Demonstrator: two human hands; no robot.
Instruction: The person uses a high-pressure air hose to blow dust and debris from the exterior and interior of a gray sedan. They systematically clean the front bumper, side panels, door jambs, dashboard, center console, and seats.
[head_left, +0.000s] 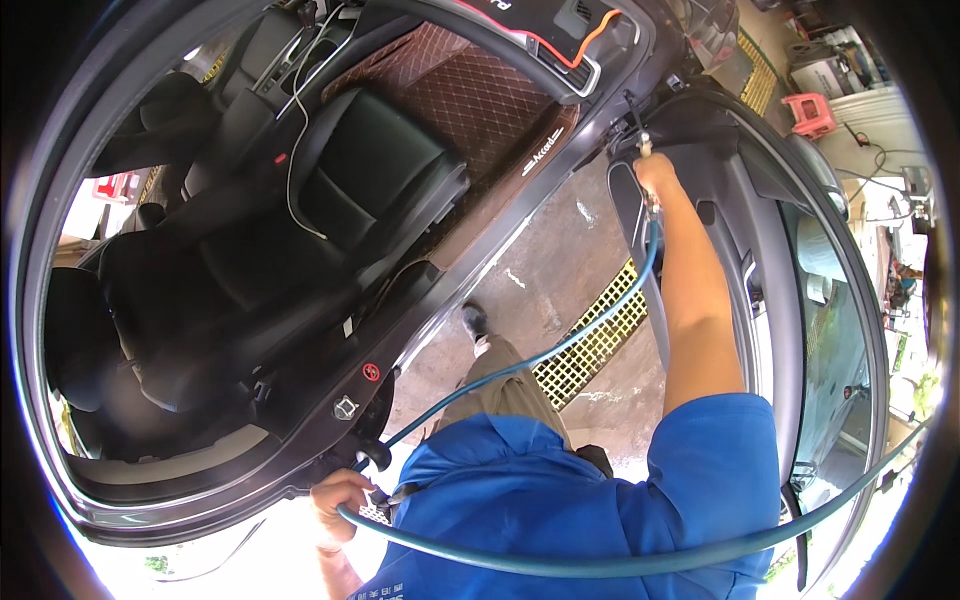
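At the door hinge area, my right hand (655, 174) grips a spray or blow gun (645, 142), its tip close to the hinge-side gap and door check strap (632, 109). A blue-green hose (517, 366) runs from the gun's lower end across my body toward the sill. Lower left, my left hand (339, 501) is closed around the hose beside the car's rear door pillar. From there the hose loops in front of my blue shirt and leaves at the right. The dark car door (724, 202) stands wide open on my right.
The black front seat (375, 165) has a white cable (304, 112) lying over it. A brown quilted floor mat (480, 90) and a sill (517, 176) lie beyond. Yellow floor grating (592, 337) crosses the concrete. A pink stool (810, 115) stands past the door.
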